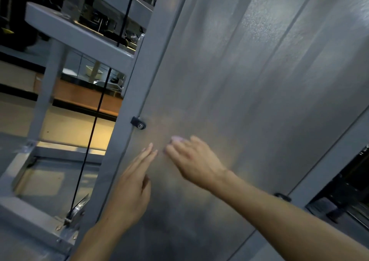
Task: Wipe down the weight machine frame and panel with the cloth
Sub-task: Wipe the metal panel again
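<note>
Risk: the cable [93, 124] running down beside the frame [127, 100] could catch a finger or the cloth if a stroke runs off the panel edge, and the bolt [138, 122] could snag the fabric. Left hand [129, 182]: fingers straight, flat against the panel [239, 81], holding nothing. Right hand [194, 158]: blurred, fingers curled over a small pale cloth [176, 139] pressed on the panel, just right of the left fingertips.

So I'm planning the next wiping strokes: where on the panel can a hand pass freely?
The panel is bare above both hands and rightward to the right frame post. It is crowded by the black clip at the left post, just above the left hand and right hand.
</note>
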Tool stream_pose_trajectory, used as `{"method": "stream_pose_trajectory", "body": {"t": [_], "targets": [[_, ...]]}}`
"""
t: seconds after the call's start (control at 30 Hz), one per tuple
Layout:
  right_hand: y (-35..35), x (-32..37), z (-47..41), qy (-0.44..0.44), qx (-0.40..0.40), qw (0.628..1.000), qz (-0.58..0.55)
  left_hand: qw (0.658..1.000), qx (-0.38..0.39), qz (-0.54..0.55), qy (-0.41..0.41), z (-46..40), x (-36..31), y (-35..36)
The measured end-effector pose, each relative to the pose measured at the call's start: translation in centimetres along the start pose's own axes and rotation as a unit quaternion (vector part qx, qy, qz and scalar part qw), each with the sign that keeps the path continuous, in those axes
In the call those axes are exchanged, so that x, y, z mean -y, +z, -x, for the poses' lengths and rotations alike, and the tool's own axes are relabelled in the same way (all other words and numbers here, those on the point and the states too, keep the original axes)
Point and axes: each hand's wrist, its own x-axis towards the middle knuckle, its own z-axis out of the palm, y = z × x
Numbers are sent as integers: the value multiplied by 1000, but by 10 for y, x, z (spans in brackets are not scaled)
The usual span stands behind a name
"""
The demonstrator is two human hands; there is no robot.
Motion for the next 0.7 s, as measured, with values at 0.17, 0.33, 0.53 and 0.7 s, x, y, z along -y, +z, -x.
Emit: {"method": "stream_pose_trajectory", "body": {"t": [0.17, 0.33, 0.53, 0.7], "targets": [[-16, -37, -23, -64, 1, 998, -14, 1000, -4, 2, -10, -4, 3, -5], [-95, -130, -83, 200, -189, 959, 60, 999, -1, -7, -33, -3, 5, -4], [18, 0, -27, 30, -56, 997, 33, 999, -16, -5, -50, -9, 16, -18], [26, 8, -18, -103, 10, 994, 19, 998, -33, 8, -59, -8, 13, -25]]}}
